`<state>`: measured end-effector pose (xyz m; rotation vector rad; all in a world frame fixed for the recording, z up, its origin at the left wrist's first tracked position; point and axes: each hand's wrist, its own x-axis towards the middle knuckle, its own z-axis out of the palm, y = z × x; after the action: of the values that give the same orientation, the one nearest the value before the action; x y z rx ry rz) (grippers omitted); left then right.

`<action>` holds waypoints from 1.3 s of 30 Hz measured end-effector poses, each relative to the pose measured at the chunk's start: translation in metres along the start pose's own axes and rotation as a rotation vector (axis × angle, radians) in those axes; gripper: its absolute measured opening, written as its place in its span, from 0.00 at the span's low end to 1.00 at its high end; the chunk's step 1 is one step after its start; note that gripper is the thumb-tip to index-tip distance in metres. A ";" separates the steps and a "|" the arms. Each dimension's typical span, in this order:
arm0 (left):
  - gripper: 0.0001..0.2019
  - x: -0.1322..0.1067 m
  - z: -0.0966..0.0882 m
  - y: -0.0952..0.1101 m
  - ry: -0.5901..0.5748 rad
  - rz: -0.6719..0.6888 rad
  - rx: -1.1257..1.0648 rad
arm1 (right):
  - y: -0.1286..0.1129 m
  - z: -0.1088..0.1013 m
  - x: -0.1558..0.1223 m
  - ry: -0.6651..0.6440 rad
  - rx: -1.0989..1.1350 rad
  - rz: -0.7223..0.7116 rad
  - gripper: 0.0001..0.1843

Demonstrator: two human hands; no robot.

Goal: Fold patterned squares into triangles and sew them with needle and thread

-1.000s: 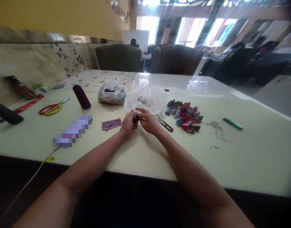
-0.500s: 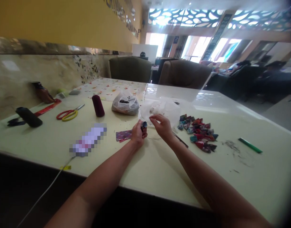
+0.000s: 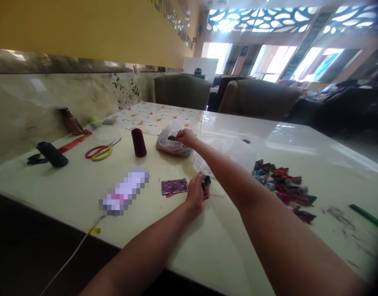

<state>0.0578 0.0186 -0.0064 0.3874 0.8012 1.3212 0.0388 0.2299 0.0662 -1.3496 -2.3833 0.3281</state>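
My left hand (image 3: 196,192) is wrapped round a small dark cloth bundle (image 3: 206,181), whose bluish-black end sticks up above the fingers. Patterned purple fabric pieces (image 3: 174,187) lie flat beside that hand. Farther off, my right hand (image 3: 186,137) has its fingertips pinched together at the mouth of a white plastic bag (image 3: 173,148) with dark stuff inside. Whether anything is between those fingertips is too small to make out. Behind the right forearm, a thin translucent plastic sheet or bag (image 3: 238,154) is spread on the table.
Several small colourful cloth bundles (image 3: 287,185) lie at the right, near a green stick (image 3: 367,216). On the left are a maroon thread cone (image 3: 139,143), a black thread cone (image 3: 52,154), scissors (image 3: 102,153) and a blurred-out device (image 3: 124,193) with a cable.
My right hand has moved forward and left from above the plastic sheet to the white bag's mouth. My left hand still grips the cloth bundle. The view has swung slightly left.
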 end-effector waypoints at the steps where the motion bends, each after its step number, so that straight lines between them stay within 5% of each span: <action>1: 0.15 -0.001 0.000 -0.001 -0.003 -0.002 -0.002 | 0.001 0.004 0.006 -0.019 -0.029 0.014 0.09; 11: 0.16 -0.001 0.000 0.000 -0.028 -0.006 -0.025 | 0.002 0.027 0.023 -0.135 -0.181 0.087 0.11; 23: 0.17 0.001 0.000 0.001 0.008 -0.046 -0.033 | 0.002 -0.013 0.009 0.215 0.091 0.091 0.12; 31: 0.15 0.004 0.004 0.014 0.064 -0.131 -0.168 | -0.003 -0.048 -0.088 0.305 0.841 0.082 0.03; 39: 0.22 0.000 0.005 0.016 -0.026 -0.227 -0.286 | 0.002 -0.063 -0.202 0.360 1.152 0.200 0.09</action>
<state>0.0507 0.0229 0.0078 0.0834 0.6033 1.1933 0.1620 0.0588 0.0791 -0.9229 -1.3128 1.1624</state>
